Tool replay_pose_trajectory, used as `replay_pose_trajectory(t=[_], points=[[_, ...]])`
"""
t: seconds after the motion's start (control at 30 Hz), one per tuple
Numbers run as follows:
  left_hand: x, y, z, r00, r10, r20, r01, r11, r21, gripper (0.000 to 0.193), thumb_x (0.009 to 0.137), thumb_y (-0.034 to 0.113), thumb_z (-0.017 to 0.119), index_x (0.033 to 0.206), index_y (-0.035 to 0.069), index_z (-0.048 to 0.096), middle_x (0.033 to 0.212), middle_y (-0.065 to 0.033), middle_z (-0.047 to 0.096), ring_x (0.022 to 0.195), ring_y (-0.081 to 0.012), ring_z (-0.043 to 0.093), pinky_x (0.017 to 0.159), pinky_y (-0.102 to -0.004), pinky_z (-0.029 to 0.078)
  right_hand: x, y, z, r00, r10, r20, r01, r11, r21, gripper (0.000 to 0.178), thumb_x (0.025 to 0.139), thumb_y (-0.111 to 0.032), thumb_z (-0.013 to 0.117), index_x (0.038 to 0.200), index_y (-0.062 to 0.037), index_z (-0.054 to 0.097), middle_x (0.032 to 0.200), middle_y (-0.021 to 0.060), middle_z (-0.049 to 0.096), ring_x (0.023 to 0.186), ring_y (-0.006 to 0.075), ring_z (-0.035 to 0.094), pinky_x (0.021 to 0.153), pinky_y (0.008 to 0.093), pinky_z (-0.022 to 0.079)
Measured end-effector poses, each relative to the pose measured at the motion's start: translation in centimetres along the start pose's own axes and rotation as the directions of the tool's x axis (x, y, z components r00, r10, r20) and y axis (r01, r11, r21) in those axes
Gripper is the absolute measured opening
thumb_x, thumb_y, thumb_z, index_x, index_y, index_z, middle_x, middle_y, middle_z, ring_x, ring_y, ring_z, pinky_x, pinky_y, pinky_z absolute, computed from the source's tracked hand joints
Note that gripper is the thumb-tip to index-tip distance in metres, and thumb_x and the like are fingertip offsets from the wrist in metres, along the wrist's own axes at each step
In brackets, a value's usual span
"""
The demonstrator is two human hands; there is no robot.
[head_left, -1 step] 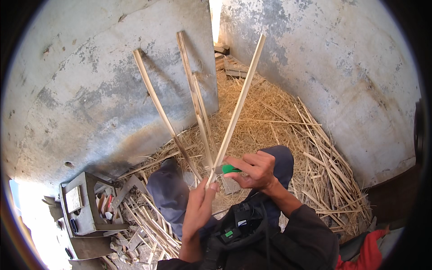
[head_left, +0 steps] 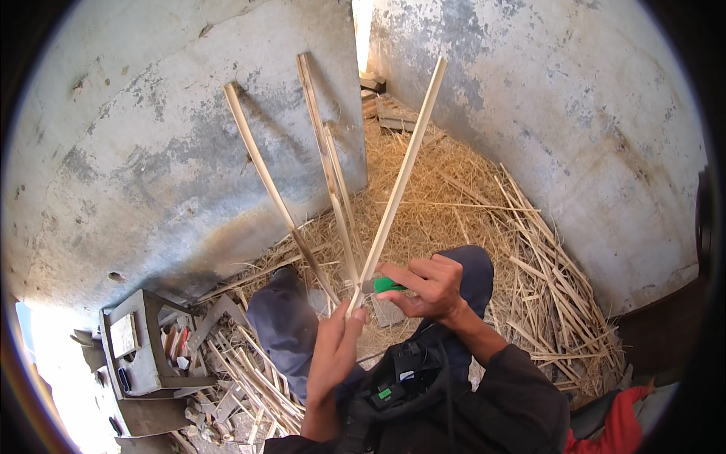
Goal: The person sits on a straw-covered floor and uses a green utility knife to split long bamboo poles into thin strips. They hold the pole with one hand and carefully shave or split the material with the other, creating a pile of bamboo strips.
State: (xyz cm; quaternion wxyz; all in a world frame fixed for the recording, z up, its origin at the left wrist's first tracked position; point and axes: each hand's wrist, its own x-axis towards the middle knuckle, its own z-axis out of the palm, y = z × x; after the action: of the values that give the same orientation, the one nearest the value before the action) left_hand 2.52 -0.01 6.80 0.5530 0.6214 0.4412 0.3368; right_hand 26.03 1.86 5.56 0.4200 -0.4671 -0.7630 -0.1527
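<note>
My left hand is closed around the lower end of a long pale bamboo strip, which slants up and to the right. My right hand grips a knife by its green handle. The short blade, partly hidden, meets the strip just above my left fingers. Both hands are between my bent knees. Beyond them, a curved strip and two straighter strips lean against the left wall; the longer of these has brown patches.
Curly shavings cover the floor ahead, beside a pile of thin strips along the right wall. More strips lie at lower left, near an overturned wooden stool with items inside. A black pouch rests at my waist. Red cloth shows at lower right.
</note>
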Motion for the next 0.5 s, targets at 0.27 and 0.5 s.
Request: replay_pose_trajectory(t=[0.27, 0.5], points=[[-1.1, -0.8, -0.2, 0.998, -0.04, 0.054, 0.04, 0.999, 0.003, 0.025, 0.113, 0.021, 0.054, 0.106, -0.001, 0.064, 0.072, -0.0058, 0.051, 0.068, -0.0129, 0.045, 0.064, -0.0342, 0.04, 1.2, 3.0, -0.1, 0.978, 0.144, -0.152, -0.139, 0.989, 0.04, 0.035, 0.091, -0.046, 0.082, 0.109, -0.0165, 0.085, 0.067, -0.0006, 0.062, 0.052, 0.0197, 0.057, 0.05, 0.0345, 0.043], [-1.9, -0.9, -0.9, 0.997, -0.059, 0.048, 0.059, 0.998, 0.013, 0.024, 0.112, 0.019, 0.056, 0.107, -0.004, 0.062, 0.071, -0.0059, 0.049, 0.069, -0.013, 0.042, 0.063, -0.0348, 0.04, 2.1, 2.9, -1.6, 0.981, 0.19, -0.043, -0.188, 0.981, 0.039, 0.033, 0.094, -0.04, 0.08, 0.108, -0.0103, 0.084, 0.08, 0.0069, 0.077, 0.062, 0.0252, 0.07, 0.058, 0.0345, 0.053]])
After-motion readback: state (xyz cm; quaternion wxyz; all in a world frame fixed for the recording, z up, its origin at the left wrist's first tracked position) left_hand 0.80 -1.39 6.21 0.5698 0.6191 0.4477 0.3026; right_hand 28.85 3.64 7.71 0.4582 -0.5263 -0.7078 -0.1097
